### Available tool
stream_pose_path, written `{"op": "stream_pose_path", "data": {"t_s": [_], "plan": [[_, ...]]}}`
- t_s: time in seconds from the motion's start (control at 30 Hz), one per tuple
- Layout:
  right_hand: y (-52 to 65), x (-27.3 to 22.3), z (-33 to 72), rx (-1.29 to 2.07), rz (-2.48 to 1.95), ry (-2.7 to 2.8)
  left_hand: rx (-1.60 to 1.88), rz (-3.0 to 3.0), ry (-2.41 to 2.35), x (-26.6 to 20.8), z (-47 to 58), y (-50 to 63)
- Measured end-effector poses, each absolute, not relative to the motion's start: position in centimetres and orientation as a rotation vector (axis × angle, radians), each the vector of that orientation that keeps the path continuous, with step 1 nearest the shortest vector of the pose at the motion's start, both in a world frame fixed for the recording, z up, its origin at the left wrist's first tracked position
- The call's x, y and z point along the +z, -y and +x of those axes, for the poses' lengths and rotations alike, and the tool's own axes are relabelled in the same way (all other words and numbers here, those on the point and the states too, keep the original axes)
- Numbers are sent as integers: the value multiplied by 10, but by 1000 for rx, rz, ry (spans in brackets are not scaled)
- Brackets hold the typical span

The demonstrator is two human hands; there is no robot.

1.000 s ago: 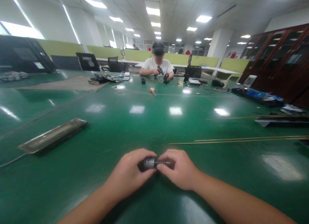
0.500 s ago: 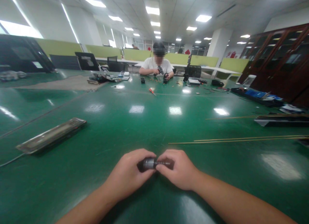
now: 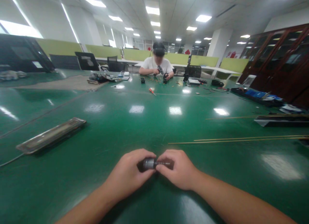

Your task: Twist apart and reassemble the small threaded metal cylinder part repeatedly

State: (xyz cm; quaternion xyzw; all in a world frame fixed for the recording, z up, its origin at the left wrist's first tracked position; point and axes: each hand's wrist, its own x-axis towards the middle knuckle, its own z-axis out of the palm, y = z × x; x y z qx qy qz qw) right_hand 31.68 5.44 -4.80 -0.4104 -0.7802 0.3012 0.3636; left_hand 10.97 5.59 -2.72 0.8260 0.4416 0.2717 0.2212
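The L hand is grasping the wide, dark end of the part, w/ its fingers curving over the far side and its thumb pressing on the near side. The R hand is grasping the thin end of the same part, its thumb and index tip pinching close to the grey middle. The part is lying approx. level btwn the two hands, in front of the wearer, low over the table; if it is touching the surface, I cannot tell. Both of its ends are being partly hidden by the hands.

Beyond the hands, a bit to the R, two thin rods are lying on the table and running out to the R edge of view. To the L, well apart from the hands, a flat strip is lying at a slant, w/ a cable leading out L. Much farther, a screwdriver w/ orange-red handle is lying on the table. Behind it a co-worker is sitting, one hand holding a drill, the other touching a black block.
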Motion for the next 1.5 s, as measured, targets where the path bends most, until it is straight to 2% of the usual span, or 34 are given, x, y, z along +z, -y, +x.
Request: {"op": "stream_pose_path", "data": {"t_s": [1.5], "plan": [[-54,-47,317,739,-1123,1945,808,2309,-1281,-28,103,-60]]}}
